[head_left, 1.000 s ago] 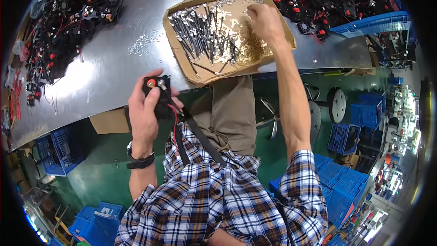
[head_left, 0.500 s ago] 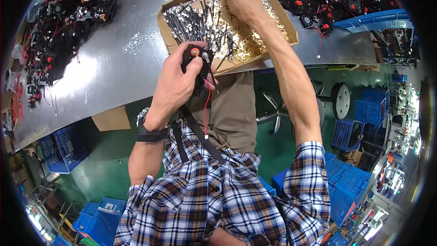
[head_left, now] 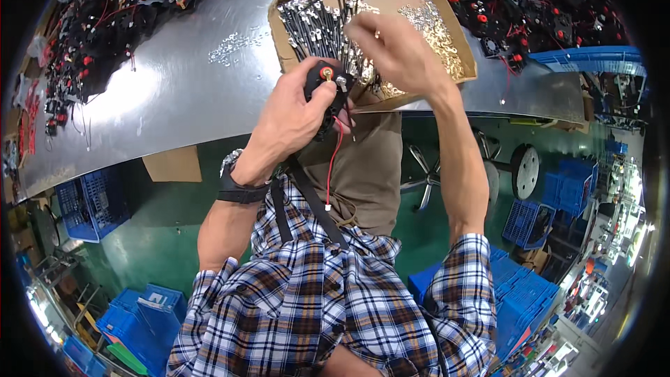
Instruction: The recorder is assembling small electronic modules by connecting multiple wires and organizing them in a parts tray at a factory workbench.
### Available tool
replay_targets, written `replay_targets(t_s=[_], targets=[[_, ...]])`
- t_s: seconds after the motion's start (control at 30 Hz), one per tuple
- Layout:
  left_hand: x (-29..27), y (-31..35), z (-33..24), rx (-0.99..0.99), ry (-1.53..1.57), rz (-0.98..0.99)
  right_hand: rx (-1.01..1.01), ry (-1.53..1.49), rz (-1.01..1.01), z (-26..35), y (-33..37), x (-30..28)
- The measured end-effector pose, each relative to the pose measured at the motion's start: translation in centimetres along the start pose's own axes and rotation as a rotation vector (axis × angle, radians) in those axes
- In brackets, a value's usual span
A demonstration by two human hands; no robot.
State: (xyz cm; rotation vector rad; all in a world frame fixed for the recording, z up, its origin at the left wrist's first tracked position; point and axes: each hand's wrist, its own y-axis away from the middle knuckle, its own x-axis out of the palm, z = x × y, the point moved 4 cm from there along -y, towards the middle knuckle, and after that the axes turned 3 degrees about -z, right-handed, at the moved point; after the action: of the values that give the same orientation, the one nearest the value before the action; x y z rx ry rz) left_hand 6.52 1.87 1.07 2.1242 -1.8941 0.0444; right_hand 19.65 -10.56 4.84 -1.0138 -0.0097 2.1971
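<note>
My left hand (head_left: 296, 113) is closed round a black plastic module (head_left: 317, 84). The module has a red-ringed brass terminal, a silver terminal beside it, and a red wire (head_left: 331, 164) hanging down to a small white connector. My left thumb lies just below the terminals. Over a shallow cardboard tray (head_left: 469, 63), my right hand (head_left: 401, 52) has its fingers pinched together; whatever is between them is too small or hidden to name. Inside the tray lie black cables with metal lugs (head_left: 307, 31), silver nuts or washers (head_left: 419, 14) and brass-coloured lugs (head_left: 447, 45).
Loose silver pieces (head_left: 234, 47) lie left of the tray on the metal table (head_left: 188, 91). Similar black modules are heaped at the far left (head_left: 98, 28) and far right (head_left: 516, 0). A blue basket (head_left: 586, 59) stands at the right. Blue crates (head_left: 513, 293) and a wheeled chair base (head_left: 426, 174) are below.
My right hand has lifted from the tray's far part and come nearer to my left hand, fingers pinched. My left hand keeps its hold on the module. The whole view has shifted slightly.
</note>
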Motion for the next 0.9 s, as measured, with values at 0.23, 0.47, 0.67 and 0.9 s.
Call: replay_targets(t_s=[0.23, 0.47, 0.67, 0.9], targets=[[-0.1, -0.6, 0.1, 0.183, -0.376, -0.133, 0.098, -0.04, 0.062, 3.0, 2.4, 1.0], [0.0, -0.6, 0.3, 0.206, -0.387, -0.138, 0.302, -0.115, 0.092, 2.7, 2.5, 1.4], [0.1, -0.8, 0.2, 0.22, -0.393, -0.141, 0.325, -0.038, 0.001, 2.9, 3.3, 2.0], [0.0, -0.9, 0.4, 0.217, -0.372, -0.141, 0.23, 0.012, -0.105, 3.6, 3.9, 2.2]])
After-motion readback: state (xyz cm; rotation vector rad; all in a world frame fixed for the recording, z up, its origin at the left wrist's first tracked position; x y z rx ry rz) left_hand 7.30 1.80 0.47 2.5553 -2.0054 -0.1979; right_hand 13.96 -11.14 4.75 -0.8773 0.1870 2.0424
